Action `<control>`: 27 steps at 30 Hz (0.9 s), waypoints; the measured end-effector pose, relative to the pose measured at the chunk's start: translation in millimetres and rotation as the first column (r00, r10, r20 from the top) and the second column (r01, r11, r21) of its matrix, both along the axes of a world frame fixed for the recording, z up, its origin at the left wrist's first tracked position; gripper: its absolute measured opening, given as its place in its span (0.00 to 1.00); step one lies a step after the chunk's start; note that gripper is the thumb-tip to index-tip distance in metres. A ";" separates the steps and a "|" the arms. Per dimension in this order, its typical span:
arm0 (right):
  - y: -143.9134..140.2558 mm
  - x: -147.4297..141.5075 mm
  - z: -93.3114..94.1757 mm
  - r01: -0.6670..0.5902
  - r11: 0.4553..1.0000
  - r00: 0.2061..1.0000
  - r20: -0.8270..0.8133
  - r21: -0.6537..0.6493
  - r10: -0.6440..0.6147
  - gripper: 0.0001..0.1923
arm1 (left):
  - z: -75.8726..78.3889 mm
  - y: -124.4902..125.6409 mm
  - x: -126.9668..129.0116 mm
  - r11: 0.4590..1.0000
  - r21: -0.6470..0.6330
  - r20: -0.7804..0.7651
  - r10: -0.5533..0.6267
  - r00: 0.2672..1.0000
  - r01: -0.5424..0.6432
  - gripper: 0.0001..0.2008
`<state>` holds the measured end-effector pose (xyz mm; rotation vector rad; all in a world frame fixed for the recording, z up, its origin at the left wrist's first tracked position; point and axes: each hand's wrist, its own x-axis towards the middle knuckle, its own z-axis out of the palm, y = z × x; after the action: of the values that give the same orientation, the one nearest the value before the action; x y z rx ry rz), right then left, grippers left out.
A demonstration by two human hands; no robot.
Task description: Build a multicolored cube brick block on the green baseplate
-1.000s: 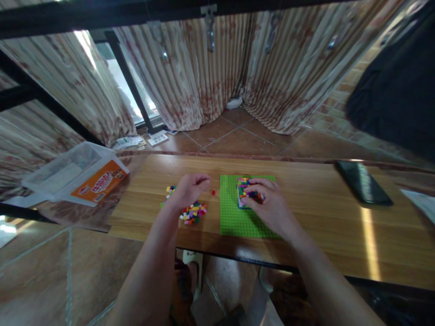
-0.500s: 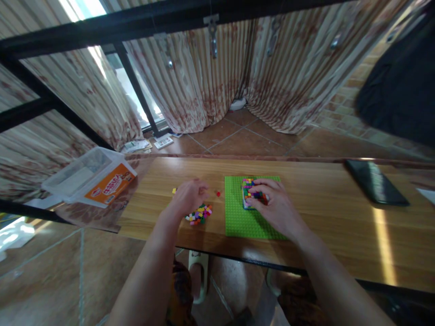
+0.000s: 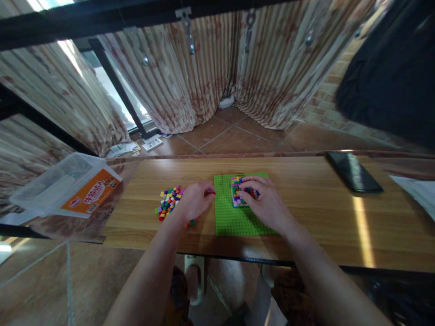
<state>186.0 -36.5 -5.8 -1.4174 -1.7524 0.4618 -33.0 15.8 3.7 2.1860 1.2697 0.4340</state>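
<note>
A small red toy brick (image 3: pixel 214 193) is pinched between the fingertips of my left hand (image 3: pixel 196 200), near the left edge of the green baseplate (image 3: pixel 226 222). Loose coloured bricks (image 3: pixel 169 201) lie on the table left of that hand, some of them hidden by it. On the baseplate sits a low block of many small coloured bricks (image 3: pixel 237 192) with a pale rim. My right hand (image 3: pixel 265 201) grips this block from the right, its thumb and fingers covering part of the top.
A clear plastic box (image 3: pixel 47 181) with an orange label stands at the table's left end. Toward the right lie a black phone (image 3: pixel 353 172) and a white sheet (image 3: pixel 414 192). The wooden table's front edge runs just above my legs.
My left hand has moved right toward the baseplate and now holds the red brick that lay on the table. More of the loose bricks show. My right hand stays at the block.
</note>
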 end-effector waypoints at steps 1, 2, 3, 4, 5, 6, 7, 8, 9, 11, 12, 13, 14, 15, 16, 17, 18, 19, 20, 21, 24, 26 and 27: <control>0.6 0.1 0.7 0.012 1.000 1.000 -0.018 0.002 -0.012 0.07 | 1.9 -2.4 1.9 1.000 -0.025 0.046 -0.017 0.999 0.019 0.06; 1.2 0.2 1.2 0.025 1.000 0.999 -0.034 0.005 -0.025 0.07 | 3.6 -5.0 3.9 0.998 -0.053 0.094 -0.032 0.995 0.037 0.05; 1.9 0.4 1.6 0.041 0.999 0.998 -0.049 0.010 -0.040 0.07 | 4.9 -7.7 5.8 0.995 -0.083 0.142 -0.044 0.989 0.057 0.05; 2.5 0.6 1.7 0.055 0.998 0.997 -0.061 0.016 -0.054 0.07 | 5.6 -10.3 7.7 0.990 -0.114 0.186 -0.056 0.981 0.078 0.05; 3.2 0.9 1.7 0.069 0.997 0.995 -0.072 0.021 -0.068 0.07 | 5.9 -12.7 9.6 0.985 -0.145 0.224 -0.065 0.972 0.099 0.05; 3.7 1.2 1.5 0.081 0.996 0.994 -0.080 0.024 -0.079 0.08 | 5.8 -14.9 11.5 0.978 -0.174 0.252 -0.071 0.965 0.118 0.05; 4.2 1.4 1.3 0.090 0.996 0.993 -0.085 0.026 -0.087 0.08 | 5.4 -16.7 13.5 0.972 -0.197 0.269 -0.074 0.960 0.130 0.05; 4.5 1.6 1.2 0.095 0.995 0.992 -0.088 0.026 -0.092 0.08 | 4.9 -18.2 15.6 0.967 -0.213 0.277 -0.076 0.958 0.138 0.05; 4.7 1.8 1.0 0.097 0.995 0.991 -0.089 0.027 -0.095 0.08 | 4.5 -19.4 17.7 0.965 -0.223 0.283 -0.075 0.956 0.142 0.05; 4.9 1.8 1.1 0.099 0.995 0.991 -0.090 0.027 -0.096 0.08 | 4.0 -20.7 21.6 0.962 -0.228 0.291 -0.076 0.954 0.147 0.05; 4.8 1.7 1.2 0.099 0.995 0.991 -0.092 0.027 -0.096 0.08 | 4.2 -20.7 22.8 0.963 -0.226 0.292 -0.078 0.953 0.148 0.05; 4.8 1.7 1.5 0.098 0.995 0.991 -0.094 0.028 -0.095 0.08 | 4.7 -20.1 23.1 0.963 -0.223 0.289 -0.079 0.954 0.148 0.05; 4.7 1.7 1.8 0.096 0.995 0.991 -0.095 0.027 -0.093 0.08 | 5.3 -18.8 22.2 0.965 -0.219 0.278 -0.084 0.957 0.148 0.05; 4.6 1.8 2.1 0.095 0.995 0.991 -0.095 0.026 -0.092 0.09 | 5.9 -16.8 19.6 0.966 -0.212 0.258 -0.091 0.962 0.148 0.05; 4.5 1.9 2.3 0.093 0.995 0.992 -0.093 0.025 -0.090 0.09 | 6.4 -14.1 15.2 0.968 -0.202 0.230 -0.102 0.968 0.150 0.06; 4.4 2.2 2.3 0.090 0.996 0.992 -0.089 0.023 -0.087 0.09 | 6.6 -10.6 9.1 0.971 -0.185 0.195 -0.112 0.974 0.149 0.06; 4.3 2.5 2.3 0.086 0.996 0.993 -0.083 0.022 -0.084 0.09 | 6.5 -6.7 1.5 0.974 -0.167 0.152 -0.125 0.980 0.151 0.07; 4.3 2.9 2.0 0.082 0.996 0.994 -0.076 0.020 -0.081 0.09 | 5.9 -2.7 -7.0 0.981 -0.138 0.108 -0.122 0.987 0.136 0.08; 4.3 3.3 1.5 0.079 0.997 0.995 -0.068 0.021 -0.077 0.09 | 5.1 1.3 -15.9 0.991 -0.089 0.053 -0.095 0.994 0.100 0.09; 4.5 3.6 0.9 0.075 0.997 0.995 -0.062 0.024 -0.073 0.08 | 4.0 4.8 -24.5 0.996 -0.052 -0.015 -0.071 0.997 0.070 0.09; 5.0 3.9 -0.9 0.071 0.997 0.996 -0.053 0.037 -0.069 0.08 | 1.1 11.4 -43.3 1.000 -0.023 -0.183 -0.007 0.983 0.003 0.09; 5.4 3.6 -1.6 0.076 0.996 0.996 -0.054 0.046 -0.073 0.08 | 1.1 12.5 -48.6 1.000 -0.024 -0.231 -0.003 0.973 -0.002 0.09; 5.5 3.4 -1.8 0.077 0.996 0.996 -0.054 0.048 -0.074 0.07 | 1.9 12.3 -49.5 1.000 -0.020 -0.239 -0.013 0.971 0.009 0.09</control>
<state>189.5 -31.0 -7.5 -1.4191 -1.6517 0.4079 -82.5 28.1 5.6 2.2806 1.3791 0.1556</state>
